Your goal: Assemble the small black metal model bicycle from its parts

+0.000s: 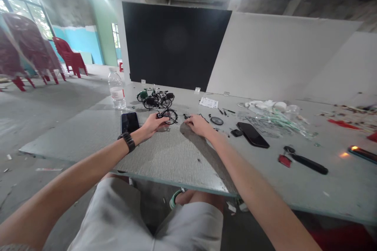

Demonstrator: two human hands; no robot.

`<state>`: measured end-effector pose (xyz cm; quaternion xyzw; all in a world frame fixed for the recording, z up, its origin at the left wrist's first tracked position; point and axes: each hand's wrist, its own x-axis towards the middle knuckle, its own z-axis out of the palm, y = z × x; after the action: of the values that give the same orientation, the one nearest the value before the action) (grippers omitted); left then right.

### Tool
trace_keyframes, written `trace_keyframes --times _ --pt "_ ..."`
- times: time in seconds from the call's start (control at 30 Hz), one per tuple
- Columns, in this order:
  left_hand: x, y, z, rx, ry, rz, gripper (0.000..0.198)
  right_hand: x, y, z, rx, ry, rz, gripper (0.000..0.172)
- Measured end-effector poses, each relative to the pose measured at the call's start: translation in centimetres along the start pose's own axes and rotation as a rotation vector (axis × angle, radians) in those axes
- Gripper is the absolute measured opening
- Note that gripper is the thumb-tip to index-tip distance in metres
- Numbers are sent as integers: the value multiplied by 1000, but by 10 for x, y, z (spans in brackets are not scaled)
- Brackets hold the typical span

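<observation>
1. left hand (154, 124) grips a model bicycle (167, 115) near the frame's centre.
2. right hand (199, 125), just right of centre, meets small dark parts (187, 116); whether it grips any, i cannot tell.

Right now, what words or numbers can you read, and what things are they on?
None can be read clearly.
Bottle label: too blurred to read.
White paper: printing too small to read.
Little bicycle in the left hand: no writing I can make out.
</observation>
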<state>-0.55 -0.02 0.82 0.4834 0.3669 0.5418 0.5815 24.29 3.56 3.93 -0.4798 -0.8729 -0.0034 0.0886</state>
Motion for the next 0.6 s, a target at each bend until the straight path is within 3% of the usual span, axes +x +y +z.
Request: trace_keyframes --times 0.4,0.6 --pt "0 2 5 -13 55 -7 15 1 3 2 26 27 -18 33" --pt "2 2 5 -22 92 -14 6 -5 -7 -2 87 106 3 29"
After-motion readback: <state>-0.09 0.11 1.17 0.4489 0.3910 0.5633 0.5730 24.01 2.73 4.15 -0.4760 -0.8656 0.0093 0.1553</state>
